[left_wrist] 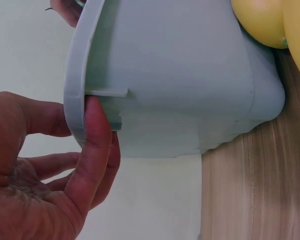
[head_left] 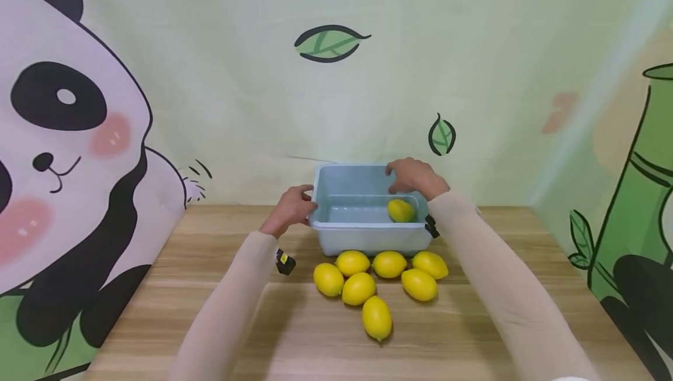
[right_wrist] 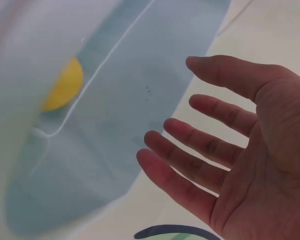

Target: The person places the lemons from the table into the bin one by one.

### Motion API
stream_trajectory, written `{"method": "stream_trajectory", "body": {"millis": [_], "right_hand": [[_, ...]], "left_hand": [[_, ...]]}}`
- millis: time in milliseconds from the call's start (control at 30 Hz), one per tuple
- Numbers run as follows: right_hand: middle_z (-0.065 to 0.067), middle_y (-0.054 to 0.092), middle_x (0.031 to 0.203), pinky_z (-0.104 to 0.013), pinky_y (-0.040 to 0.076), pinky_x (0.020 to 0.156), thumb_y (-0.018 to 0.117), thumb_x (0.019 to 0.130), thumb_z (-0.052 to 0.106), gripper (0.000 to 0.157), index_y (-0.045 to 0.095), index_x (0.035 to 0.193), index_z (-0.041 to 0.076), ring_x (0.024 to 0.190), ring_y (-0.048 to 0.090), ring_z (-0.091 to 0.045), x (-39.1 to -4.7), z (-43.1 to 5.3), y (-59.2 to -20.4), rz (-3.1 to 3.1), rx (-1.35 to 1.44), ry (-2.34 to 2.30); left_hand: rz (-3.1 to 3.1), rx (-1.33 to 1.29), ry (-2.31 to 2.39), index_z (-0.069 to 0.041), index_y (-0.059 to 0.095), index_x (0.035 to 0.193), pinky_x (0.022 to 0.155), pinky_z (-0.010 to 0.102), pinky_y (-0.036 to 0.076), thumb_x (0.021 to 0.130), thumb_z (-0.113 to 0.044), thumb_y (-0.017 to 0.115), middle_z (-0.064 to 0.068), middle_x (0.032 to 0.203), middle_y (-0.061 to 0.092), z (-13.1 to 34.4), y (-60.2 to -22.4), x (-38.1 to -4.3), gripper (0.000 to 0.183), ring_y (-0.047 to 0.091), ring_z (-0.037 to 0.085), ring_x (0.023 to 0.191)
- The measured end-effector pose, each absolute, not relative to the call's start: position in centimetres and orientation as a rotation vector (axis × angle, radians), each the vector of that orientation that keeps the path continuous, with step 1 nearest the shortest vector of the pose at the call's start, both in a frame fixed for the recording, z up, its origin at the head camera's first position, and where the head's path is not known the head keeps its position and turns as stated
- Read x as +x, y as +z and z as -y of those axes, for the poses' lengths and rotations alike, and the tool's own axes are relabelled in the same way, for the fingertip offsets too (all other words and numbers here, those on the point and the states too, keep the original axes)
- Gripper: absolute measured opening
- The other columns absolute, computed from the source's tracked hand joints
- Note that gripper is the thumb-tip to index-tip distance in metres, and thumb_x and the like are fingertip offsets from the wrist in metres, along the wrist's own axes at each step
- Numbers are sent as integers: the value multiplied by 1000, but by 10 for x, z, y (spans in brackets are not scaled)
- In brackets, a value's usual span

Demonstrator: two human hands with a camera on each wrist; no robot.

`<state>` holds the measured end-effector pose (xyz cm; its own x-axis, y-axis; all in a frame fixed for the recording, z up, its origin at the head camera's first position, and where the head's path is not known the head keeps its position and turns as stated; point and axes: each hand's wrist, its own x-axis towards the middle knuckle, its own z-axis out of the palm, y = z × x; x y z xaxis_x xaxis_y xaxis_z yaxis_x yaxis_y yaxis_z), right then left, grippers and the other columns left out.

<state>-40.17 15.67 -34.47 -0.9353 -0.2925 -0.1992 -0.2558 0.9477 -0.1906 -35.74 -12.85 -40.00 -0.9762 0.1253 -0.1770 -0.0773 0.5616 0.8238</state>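
Observation:
A pale blue plastic bin (head_left: 368,239) stands on the table, with one lemon (head_left: 401,210) inside near its right end. My left hand (head_left: 294,205) pinches the bin's left rim. In the left wrist view the thumb and fingers (left_wrist: 92,150) lie on opposite sides of that rim. My right hand (head_left: 412,175) hovers over the back right of the bin, above the lemon. Seen from the right wrist, its fingers (right_wrist: 190,145) are spread and relaxed, holding nothing. Several more lemons (head_left: 359,288) lie on the table in front of the bin.
The wooden table (head_left: 221,311) ends at a fabric backdrop (head_left: 236,77) printed with a panda, leaves and bamboo, close behind the bin. One lemon (head_left: 377,318) lies nearest the front, apart from the row by the bin.

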Motion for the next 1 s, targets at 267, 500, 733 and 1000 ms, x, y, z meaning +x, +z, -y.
{"method": "stream_trajectory", "body": {"millis": [267,500,733,1000], "right_hand": [[-14,58,137,-52,47,101,66,90,28,51,54,137,12,120,55,-32,-387,-152,-344,-2921,-513,-257],[-12,60,134,-51,48,100,64,91,31,49,55,136,14,118,57,-31,-372,-150,-345,-2971,-569,-274],[-11,62,133,-50,50,97,67,90,31,47,58,134,14,116,60,-31,-351,-150,-342,-3043,-666,-283],[-9,59,136,-50,55,88,68,90,34,47,59,133,17,113,61,-31,-321,-149,-340,-3114,-730,-276]], "left_hand": [[-2584,65,1368,-5,36,151,69,32,62,92,-9,57,23,129,55,133,-400,-359,63,63,37,109],[-2573,53,1357,-7,35,152,71,32,62,93,-10,57,21,129,56,131,-399,-359,63,63,33,106],[-2569,62,1370,-6,36,151,70,33,62,92,-8,56,23,130,56,128,-402,-357,63,63,36,110],[-2568,68,1374,-7,36,151,71,33,62,92,-9,56,22,129,56,130,-404,-357,62,63,36,109]]}}
